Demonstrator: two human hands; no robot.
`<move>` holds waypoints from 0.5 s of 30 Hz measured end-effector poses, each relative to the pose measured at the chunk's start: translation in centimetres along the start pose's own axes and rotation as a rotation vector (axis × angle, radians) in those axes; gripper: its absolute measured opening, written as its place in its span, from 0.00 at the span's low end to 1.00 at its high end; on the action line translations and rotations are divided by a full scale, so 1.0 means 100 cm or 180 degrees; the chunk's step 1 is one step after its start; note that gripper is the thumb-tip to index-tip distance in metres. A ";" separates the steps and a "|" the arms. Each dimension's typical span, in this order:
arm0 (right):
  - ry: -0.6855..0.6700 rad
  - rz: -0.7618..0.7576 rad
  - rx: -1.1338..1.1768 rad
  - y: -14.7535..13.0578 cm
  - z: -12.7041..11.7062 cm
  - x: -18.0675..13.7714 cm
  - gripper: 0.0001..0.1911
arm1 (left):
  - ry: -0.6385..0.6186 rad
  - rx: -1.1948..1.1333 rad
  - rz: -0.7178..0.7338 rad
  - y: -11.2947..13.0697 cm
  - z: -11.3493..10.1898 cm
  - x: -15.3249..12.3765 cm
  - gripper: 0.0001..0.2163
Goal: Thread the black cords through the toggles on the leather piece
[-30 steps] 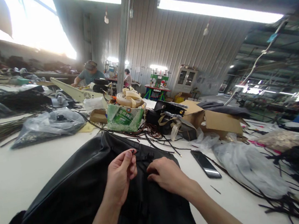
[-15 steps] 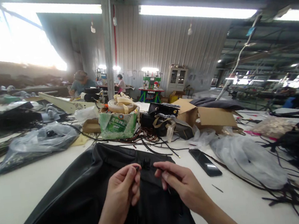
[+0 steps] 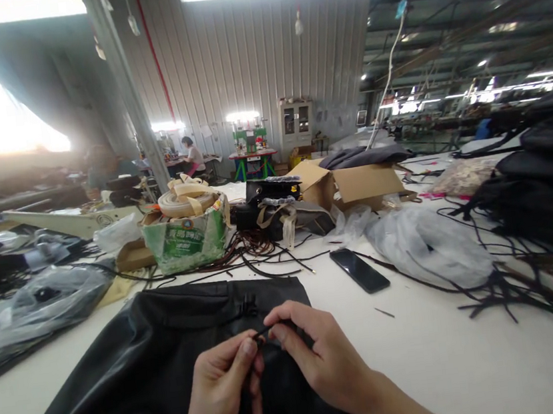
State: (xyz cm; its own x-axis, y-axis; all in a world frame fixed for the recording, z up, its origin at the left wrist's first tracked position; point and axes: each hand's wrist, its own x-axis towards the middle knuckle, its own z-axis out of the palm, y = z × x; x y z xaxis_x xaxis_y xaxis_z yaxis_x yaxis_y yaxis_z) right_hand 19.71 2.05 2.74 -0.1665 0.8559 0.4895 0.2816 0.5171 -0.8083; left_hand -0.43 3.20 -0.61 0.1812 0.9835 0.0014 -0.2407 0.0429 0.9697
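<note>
Our left hand (image 3: 219, 378) and right hand (image 3: 322, 352) both pinch a thin black cord (image 3: 262, 333), over the smooth, black, leather-like piece (image 3: 120, 374) spread toward the white tabletop's (image 3: 440, 355) near edge.

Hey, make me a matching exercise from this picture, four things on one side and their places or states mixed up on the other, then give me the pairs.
1. Left hand
2. Phone
3. Tape roll
4. Buckle

A. On the green box
B. On the black material
C. Pinching a thin black cord
D. On the white table, right of the black material

Pairs: 1-C, 2-D, 3-A, 4-B.
</note>
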 end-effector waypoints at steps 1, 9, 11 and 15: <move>-0.0013 -0.0132 -0.0020 0.000 0.000 0.001 0.12 | 0.0021 0.0071 0.0042 0.000 0.000 -0.001 0.25; 0.0052 -0.0310 0.0053 0.003 0.006 0.004 0.11 | 0.0428 0.0071 0.0168 -0.003 0.002 -0.001 0.26; 0.0131 -0.0315 -0.0012 0.002 0.006 0.004 0.08 | 0.0565 -0.0081 0.0145 -0.002 0.003 0.000 0.28; 0.0172 -0.0284 -0.0148 0.001 0.005 0.003 0.05 | 0.0715 -0.0228 0.0133 0.001 0.007 0.000 0.29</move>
State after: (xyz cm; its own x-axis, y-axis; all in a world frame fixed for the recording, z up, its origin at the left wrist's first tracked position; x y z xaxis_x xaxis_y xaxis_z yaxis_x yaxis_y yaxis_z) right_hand 19.26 2.40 2.65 -0.1420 0.8044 0.5769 0.3118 0.5895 -0.7452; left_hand 0.20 3.12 -0.31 -0.0452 0.9988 -0.0212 -0.3119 0.0060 0.9501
